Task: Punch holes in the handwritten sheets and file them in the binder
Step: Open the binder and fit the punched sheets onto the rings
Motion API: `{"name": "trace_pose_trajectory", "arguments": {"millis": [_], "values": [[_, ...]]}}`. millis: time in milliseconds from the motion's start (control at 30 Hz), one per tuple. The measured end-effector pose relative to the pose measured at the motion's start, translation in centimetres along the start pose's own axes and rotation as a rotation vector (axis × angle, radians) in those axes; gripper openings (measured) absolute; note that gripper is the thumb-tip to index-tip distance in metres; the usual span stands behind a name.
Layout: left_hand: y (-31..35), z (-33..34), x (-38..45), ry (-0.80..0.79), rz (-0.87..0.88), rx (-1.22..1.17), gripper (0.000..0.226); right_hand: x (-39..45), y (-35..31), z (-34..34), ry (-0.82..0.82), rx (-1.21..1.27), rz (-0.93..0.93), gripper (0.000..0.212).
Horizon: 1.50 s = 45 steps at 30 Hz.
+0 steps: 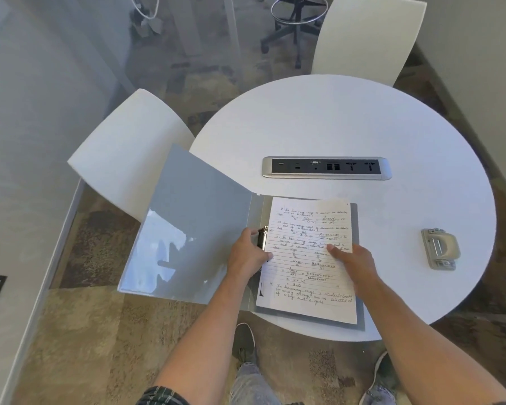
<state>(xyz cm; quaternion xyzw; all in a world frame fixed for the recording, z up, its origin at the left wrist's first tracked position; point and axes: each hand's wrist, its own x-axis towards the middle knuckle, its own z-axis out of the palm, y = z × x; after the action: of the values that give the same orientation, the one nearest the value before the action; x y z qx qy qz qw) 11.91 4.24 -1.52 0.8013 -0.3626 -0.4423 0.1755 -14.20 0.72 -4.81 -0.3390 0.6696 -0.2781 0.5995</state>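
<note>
Open binder [205, 229] at the table's [362, 127] near edge — handwritten sheets [310, 258] inside.
Left hand [247, 252] grips the ring clasp [262, 238]; right hand [352, 260] presses flat, released, on the sheets.

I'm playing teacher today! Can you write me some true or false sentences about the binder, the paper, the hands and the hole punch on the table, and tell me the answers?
1. The binder lies open on the table. True.
2. The hole punch sits on top of the handwritten sheet. False: it sits on the bare table, to the right of the binder, apart from the sheet.
3. The right hand rests on the handwritten sheet. True.
4. The left hand holds the hole punch. False: it is at the binder's metal clip, by the sheet's left edge.
5. The sheet is blank. False: it is covered in handwriting.
</note>
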Motion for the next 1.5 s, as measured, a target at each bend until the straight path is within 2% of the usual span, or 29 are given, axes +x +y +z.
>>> {"name": "trace_pose_trajectory", "arguments": {"millis": [233,467,600,767,833,900,1067,1500], "values": [[-0.6,-0.6,-0.5,-0.026,0.017,0.027,0.024,-0.4,-0.2,0.0,-0.018,0.042,-0.022,0.026],[-0.7,-0.5,-0.4,-0.053,0.007,0.048,0.013,-0.4,-0.1,-0.1,-0.030,0.059,-0.030,0.032],[-0.6,-0.7,0.0,-0.055,-0.093,-0.015,0.010,-1.0,-0.2,-0.3,-0.062,0.110,-0.038,0.026],[-0.6,-0.7,0.8,-0.086,-0.217,-0.091,0.024,-0.9,-0.2,-0.5,-0.080,0.111,-0.013,0.029],[-0.5,-0.9,0.9,-0.106,-0.235,-0.101,0.022,-0.7,-0.1,-0.5,-0.090,0.108,0.000,0.029],[-0.5,-1.3,1.0,-0.140,-0.232,-0.103,0.013,-0.7,0.0,-0.6,-0.099,0.109,0.008,0.028],[-0.8,-1.7,1.2,-0.205,-0.183,-0.091,0.023,-0.4,0.2,-0.8,-0.112,0.080,0.015,0.029],[-1.0,-1.4,0.4,-0.187,-0.088,-0.121,0.022,-0.9,0.4,-1.1,-0.062,0.056,-0.028,0.030]]}}
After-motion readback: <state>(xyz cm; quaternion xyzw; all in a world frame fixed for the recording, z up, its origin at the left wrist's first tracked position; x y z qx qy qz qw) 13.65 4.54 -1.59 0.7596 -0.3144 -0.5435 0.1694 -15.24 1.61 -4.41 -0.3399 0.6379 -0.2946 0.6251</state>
